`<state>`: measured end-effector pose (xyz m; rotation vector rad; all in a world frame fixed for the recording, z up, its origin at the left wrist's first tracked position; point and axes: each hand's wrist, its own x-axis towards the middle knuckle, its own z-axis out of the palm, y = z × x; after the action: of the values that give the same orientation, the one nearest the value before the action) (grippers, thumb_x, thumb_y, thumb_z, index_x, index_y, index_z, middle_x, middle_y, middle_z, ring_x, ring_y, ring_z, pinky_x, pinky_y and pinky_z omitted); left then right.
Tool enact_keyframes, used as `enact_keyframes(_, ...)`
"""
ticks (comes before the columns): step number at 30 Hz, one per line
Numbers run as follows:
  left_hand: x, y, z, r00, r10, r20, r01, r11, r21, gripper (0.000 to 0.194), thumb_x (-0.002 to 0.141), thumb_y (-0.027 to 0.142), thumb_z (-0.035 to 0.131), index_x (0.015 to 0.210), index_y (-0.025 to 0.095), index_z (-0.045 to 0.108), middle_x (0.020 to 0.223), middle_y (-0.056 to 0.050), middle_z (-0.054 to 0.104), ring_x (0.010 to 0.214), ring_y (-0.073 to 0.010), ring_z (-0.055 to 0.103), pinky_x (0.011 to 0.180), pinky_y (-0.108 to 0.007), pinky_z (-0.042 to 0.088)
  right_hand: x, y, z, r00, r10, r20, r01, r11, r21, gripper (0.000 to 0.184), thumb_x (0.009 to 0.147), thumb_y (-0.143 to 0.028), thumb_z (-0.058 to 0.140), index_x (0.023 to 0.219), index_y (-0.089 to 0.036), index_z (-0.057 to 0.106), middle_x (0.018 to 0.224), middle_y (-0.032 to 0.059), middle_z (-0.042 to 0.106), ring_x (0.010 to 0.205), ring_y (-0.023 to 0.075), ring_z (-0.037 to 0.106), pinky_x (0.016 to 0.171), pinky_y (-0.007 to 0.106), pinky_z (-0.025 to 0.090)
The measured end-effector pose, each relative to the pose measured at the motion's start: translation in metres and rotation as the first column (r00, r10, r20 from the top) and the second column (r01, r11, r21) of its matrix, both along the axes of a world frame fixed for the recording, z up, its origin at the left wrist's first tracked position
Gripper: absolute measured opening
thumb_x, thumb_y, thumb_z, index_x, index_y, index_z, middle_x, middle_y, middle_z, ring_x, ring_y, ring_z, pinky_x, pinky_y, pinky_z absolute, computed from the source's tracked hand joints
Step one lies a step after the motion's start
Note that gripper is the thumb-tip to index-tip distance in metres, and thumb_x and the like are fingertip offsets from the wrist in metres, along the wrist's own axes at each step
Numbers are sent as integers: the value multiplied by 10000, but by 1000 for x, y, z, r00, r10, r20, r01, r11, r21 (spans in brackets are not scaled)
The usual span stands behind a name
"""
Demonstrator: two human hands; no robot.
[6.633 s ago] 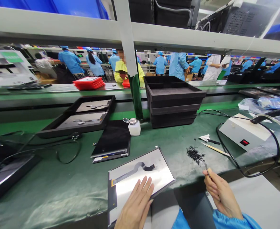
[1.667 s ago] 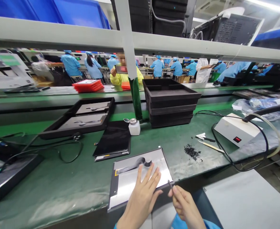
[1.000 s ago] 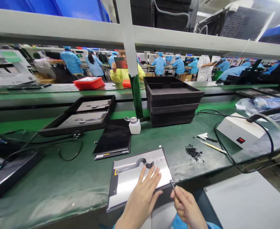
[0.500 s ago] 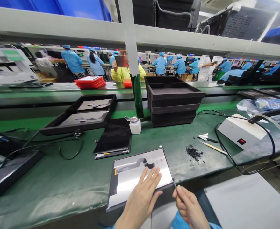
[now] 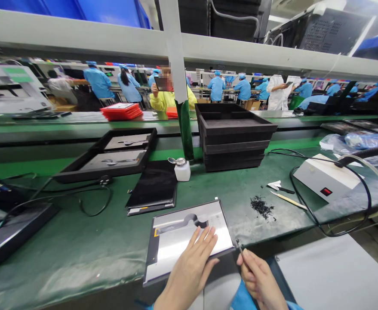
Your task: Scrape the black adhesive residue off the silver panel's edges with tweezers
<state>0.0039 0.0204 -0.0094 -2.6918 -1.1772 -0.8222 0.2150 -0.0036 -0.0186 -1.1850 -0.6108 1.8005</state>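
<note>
An LCD panel (image 5: 166, 258) lies back side up at the bench's near edge, with a curved dark flex cable (image 5: 192, 218) on its silvery back. My left hand (image 5: 190, 267) rests flat on the panel, fingers stretched out. In my right hand (image 5: 256, 271) I pinch a pair of thin metal tweezers (image 5: 239, 246), partly hidden by my fingers. Their tip is just off the panel's right corner, with a small dark scrap at it. A pile of black shreds (image 5: 262, 207) lies to the right of the panel.
Behind the panel are stacked dark screens (image 5: 153, 185), a white dispenser bottle (image 5: 182, 171), a tray of panels (image 5: 75, 176) and stacked black trays (image 5: 237, 148). At right lie a craft knife (image 5: 288, 200) and a white box (image 5: 329, 176) with a looping cable. People work beyond.
My right hand went from the shred pile to the panel's right corner. It has since drawn the tweezers slightly right, off that corner. My left hand stays flat on the panel.
</note>
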Motion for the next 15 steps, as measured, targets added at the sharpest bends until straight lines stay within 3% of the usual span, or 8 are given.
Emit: enact_keyframes(15,0,0,1,999,6,34,-6,1000,-10,491,1043,247,400,1522,177,319,1457,-111,513,1354,-241,478,1060,-425,499,11,2,8,999,-29,24,28,999,18,607,617,-735,766,731,-165,592,464,-144,287,403,2,76,350,130,57)
